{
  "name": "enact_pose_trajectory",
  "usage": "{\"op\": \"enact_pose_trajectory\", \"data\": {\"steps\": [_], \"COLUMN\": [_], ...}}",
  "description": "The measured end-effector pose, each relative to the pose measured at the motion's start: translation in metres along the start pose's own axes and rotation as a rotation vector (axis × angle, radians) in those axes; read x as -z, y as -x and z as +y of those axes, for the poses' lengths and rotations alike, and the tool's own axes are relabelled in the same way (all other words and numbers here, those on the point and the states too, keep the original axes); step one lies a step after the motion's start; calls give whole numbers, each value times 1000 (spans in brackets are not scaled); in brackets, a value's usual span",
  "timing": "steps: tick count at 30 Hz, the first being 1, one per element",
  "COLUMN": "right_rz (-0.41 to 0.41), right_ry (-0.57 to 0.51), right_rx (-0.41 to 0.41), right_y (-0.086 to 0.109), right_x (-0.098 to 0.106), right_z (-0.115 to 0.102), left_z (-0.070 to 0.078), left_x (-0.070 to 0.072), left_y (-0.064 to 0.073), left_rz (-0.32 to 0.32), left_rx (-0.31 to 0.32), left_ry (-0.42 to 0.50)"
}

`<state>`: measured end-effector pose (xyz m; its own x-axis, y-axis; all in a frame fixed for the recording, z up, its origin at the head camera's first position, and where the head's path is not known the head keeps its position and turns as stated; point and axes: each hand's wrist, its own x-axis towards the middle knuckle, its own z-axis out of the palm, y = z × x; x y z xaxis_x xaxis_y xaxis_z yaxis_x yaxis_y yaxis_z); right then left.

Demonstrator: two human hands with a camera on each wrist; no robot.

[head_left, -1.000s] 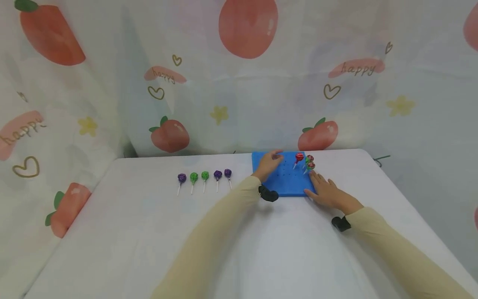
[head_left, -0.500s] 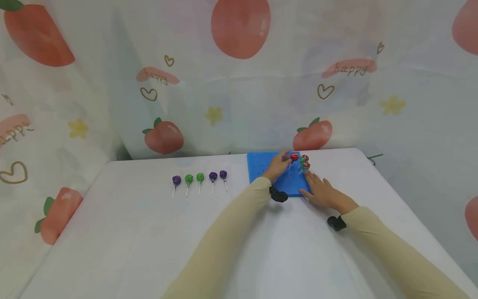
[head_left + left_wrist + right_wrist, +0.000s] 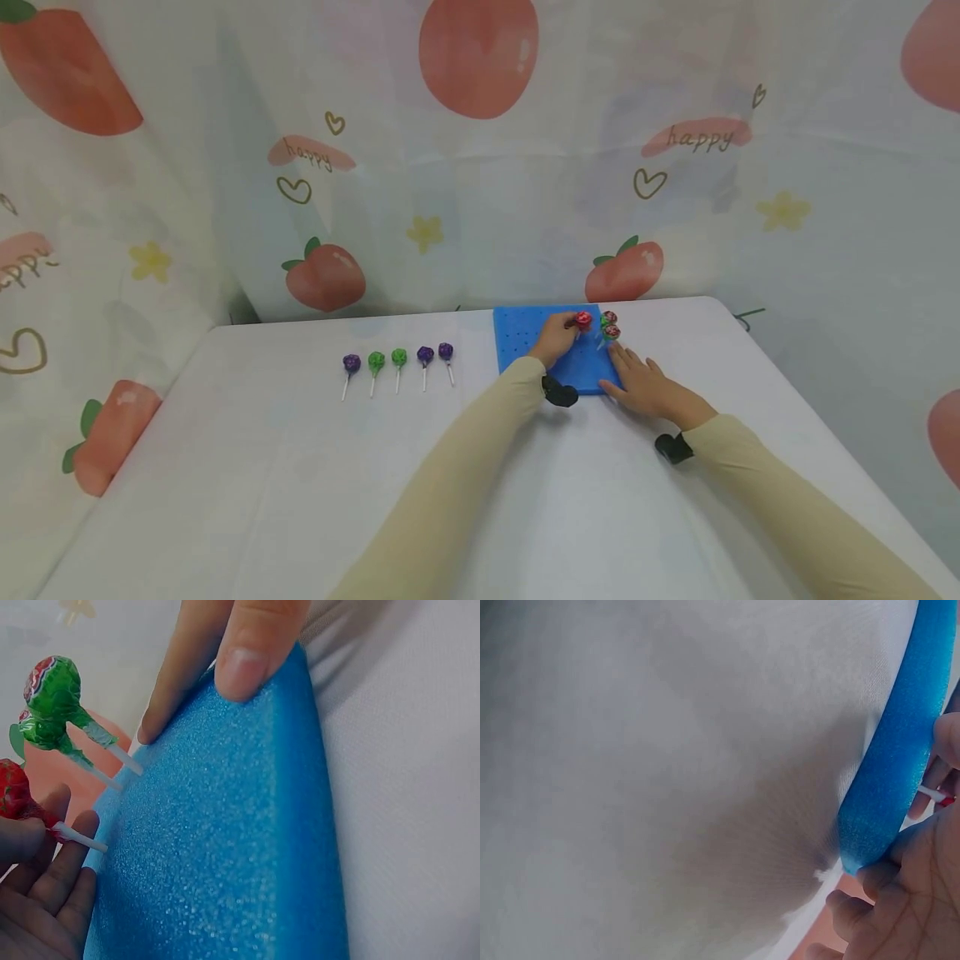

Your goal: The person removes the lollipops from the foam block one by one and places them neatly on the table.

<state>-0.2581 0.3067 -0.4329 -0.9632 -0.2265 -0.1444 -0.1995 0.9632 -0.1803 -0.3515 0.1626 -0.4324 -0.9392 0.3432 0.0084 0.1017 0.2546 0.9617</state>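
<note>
My left hand reaches over the blue foam board and pinches a red-wrapped lollipop between thumb and fingers, just below its head. The white stick slants down to the board's surface. Beside it, two green-and-red lollipops stand in the board near its right edge, tilted. My right hand rests with outstretched fingers at the board's right side, its thumb on the near right corner. In the right wrist view, its fingers lie along the blue edge.
Small holes dot the board's surface. To its left, several purple and green lollipops lie in a row on the white table. A printed curtain hangs close behind the table's far edge.
My left hand has moved right across the board and taken hold of the red lollipop, which has shifted slightly left. My right hand stays at the board's edge. The head view has turned slightly right.
</note>
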Motion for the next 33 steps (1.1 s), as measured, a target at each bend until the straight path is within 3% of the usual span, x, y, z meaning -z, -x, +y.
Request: {"op": "enact_pose_trajectory", "data": {"steps": [9,14,20,33], "right_rz": [7,20,45,-2], "right_ry": [12,-34,-76,4], "right_rx": [9,28,52,13], "right_y": [-2,-1,0,0], "right_x": [-3,-4,-6,0], "right_z": [1,2,5,0], "left_z": [-2,-4,-5,6], "left_x": [3,4,5,11], "left_y": [4,5,7,6], "left_rz": [64,84,85,59], "left_rx": [27,28,9,-42], "left_ry": [-21,-16,36,213]}}
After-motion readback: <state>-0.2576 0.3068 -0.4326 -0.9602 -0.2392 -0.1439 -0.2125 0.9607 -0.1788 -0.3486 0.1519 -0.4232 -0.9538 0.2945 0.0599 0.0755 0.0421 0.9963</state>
